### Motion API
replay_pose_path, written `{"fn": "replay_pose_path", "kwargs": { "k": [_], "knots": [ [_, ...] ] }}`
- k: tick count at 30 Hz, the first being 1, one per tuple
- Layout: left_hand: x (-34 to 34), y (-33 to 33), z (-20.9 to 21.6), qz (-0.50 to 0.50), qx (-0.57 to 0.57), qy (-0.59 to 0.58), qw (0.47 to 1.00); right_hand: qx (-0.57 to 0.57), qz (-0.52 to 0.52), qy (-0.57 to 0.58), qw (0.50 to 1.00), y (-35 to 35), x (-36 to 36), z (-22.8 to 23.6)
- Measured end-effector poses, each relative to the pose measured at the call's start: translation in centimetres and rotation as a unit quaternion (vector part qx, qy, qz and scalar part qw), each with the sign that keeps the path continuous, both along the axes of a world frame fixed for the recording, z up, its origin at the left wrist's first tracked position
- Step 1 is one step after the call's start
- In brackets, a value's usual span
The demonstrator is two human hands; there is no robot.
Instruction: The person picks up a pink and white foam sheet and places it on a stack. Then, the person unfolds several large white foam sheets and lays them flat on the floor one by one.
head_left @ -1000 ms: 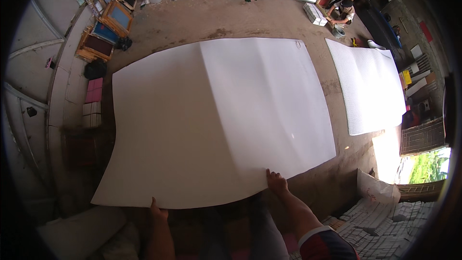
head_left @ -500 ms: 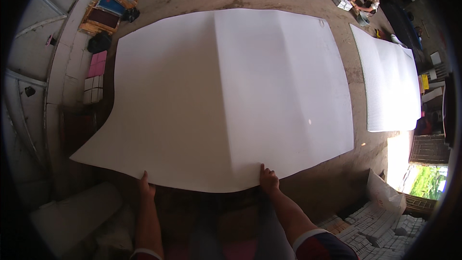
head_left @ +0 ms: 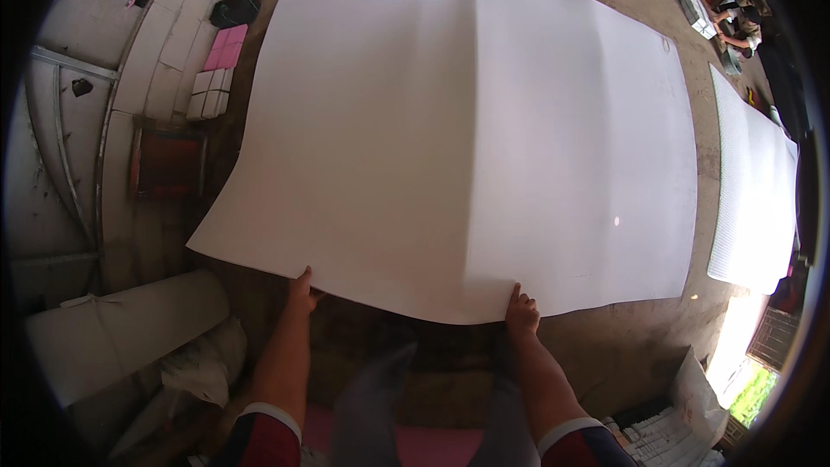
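A large white sheet (head_left: pixel 372 138) spreads out in front of me, with a crease running from its far edge toward its near edge. Its left near corner sticks out to the side. My left hand (head_left: pixel 303 291) grips the near edge left of the middle, thumb on top and fingers beneath. Farther right, my right hand (head_left: pixel 522 311) holds the same edge, one finger stretched out over the top face and the others curled. Both hands are closed on the sheet, and the fingers under it are hidden.
A thick white roll (head_left: pixel 130 329) lies at the lower left. Pink (head_left: pixel 226 47) and white bundles (head_left: pixel 210 93) line the left wall, near a framed screen (head_left: pixel 169 163). Another white sheet (head_left: pixel 752 190) lies at right. Beyond it a person (head_left: pixel 741 30) crouches. Stacked white pieces (head_left: pixel 666 441) sit lower right.
My view has swung left, so the surroundings shift to the right in the picture. Both hands keep their hold on the sheet's near edge.
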State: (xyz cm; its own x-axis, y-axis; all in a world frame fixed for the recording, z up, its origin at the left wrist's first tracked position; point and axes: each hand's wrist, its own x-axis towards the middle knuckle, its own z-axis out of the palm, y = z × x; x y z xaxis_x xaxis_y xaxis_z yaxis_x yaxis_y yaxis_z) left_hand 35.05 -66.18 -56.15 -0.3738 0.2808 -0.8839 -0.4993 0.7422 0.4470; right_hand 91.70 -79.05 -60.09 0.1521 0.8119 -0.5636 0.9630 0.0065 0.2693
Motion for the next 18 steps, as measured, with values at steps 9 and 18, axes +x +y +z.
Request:
{"fn": "replay_pose_path", "kwargs": {
  "k": [9, 18],
  "knots": [
    [1.8, -5.3, -8.0, 0.077, -0.003, 0.029, 0.997, 0.034, 0.085, -0.070, 0.993, -1.8, 1.1, -7.0],
    [15.3, -10.2, -14.0, 0.087, -0.065, -0.050, 0.993, 0.024, 0.125, -0.109, 0.986, -2.6, 0.2, -9.6]
  ]
}}
